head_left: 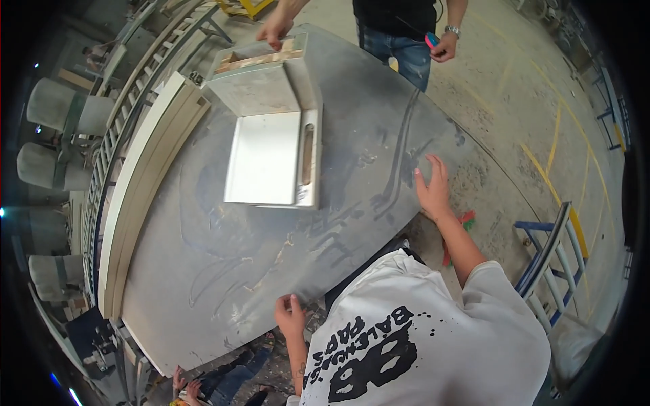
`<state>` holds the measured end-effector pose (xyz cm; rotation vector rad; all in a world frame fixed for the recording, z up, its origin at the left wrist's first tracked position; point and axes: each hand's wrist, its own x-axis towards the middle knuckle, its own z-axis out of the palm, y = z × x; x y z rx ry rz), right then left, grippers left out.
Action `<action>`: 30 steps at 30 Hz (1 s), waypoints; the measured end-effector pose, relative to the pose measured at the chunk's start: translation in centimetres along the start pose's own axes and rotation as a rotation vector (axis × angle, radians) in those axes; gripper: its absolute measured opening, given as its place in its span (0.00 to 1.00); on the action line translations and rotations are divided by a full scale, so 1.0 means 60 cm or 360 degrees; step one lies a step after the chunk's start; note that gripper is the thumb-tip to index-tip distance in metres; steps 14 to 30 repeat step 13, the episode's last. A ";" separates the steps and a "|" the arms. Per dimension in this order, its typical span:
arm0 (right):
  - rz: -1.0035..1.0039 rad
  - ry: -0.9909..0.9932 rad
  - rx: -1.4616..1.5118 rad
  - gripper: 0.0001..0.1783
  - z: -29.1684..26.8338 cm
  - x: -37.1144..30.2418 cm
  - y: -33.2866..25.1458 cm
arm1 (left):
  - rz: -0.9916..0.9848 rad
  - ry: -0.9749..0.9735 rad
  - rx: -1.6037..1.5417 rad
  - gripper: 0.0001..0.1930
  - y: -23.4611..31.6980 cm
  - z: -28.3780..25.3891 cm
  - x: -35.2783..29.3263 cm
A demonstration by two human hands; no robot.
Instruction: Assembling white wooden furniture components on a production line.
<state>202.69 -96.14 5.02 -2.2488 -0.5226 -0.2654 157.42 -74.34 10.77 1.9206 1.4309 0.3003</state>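
My right hand [433,186] is held at the right edge of the grey tabletop [352,176], its fingers spread and nothing in them. Close to the table's near edge, my left hand [290,314] has loosely bent fingers, with a gap by the thumb and no object between them. Both hands are apart from a white box-like wooden piece [263,159] with a flat panel, a raised wall and a slot along one side. A co-worker's hand [274,30] grips its far end. That person's other hand [443,47] holds a small pink-and-blue object.
Long cream boards [145,183] lie along the table's left edge, beside a roller conveyor [128,105]. Another person's hands [186,389] are at the near left corner. A blue metal frame [555,257] stands on the floor at the right, past a red-and-green item [467,220].
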 end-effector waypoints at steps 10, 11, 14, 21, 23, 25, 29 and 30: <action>-0.0218 -0.0191 0.0507 0.23 0.040 0.059 -0.154 | -0.0298 0.0422 -0.0524 0.14 -0.185 0.015 -0.103; -0.0288 -0.0211 0.0534 0.23 0.039 0.054 -0.160 | -0.0405 0.0392 -0.0455 0.15 -0.189 0.018 -0.119; -0.0331 -0.0253 0.0508 0.25 0.040 0.043 -0.160 | -0.0504 0.0362 -0.0386 0.16 -0.196 0.020 -0.135; -0.0331 -0.0253 0.0508 0.25 0.040 0.043 -0.160 | -0.0504 0.0362 -0.0386 0.16 -0.196 0.020 -0.135; -0.0331 -0.0253 0.0508 0.25 0.040 0.043 -0.160 | -0.0504 0.0362 -0.0386 0.16 -0.196 0.020 -0.135; -0.0331 -0.0253 0.0508 0.25 0.040 0.043 -0.160 | -0.0504 0.0362 -0.0386 0.16 -0.196 0.020 -0.135; -0.0331 -0.0253 0.0508 0.25 0.040 0.043 -0.160 | -0.0504 0.0362 -0.0386 0.16 -0.196 0.020 -0.135; -0.0331 -0.0253 0.0508 0.25 0.040 0.043 -0.160 | -0.0504 0.0362 -0.0386 0.16 -0.196 0.020 -0.135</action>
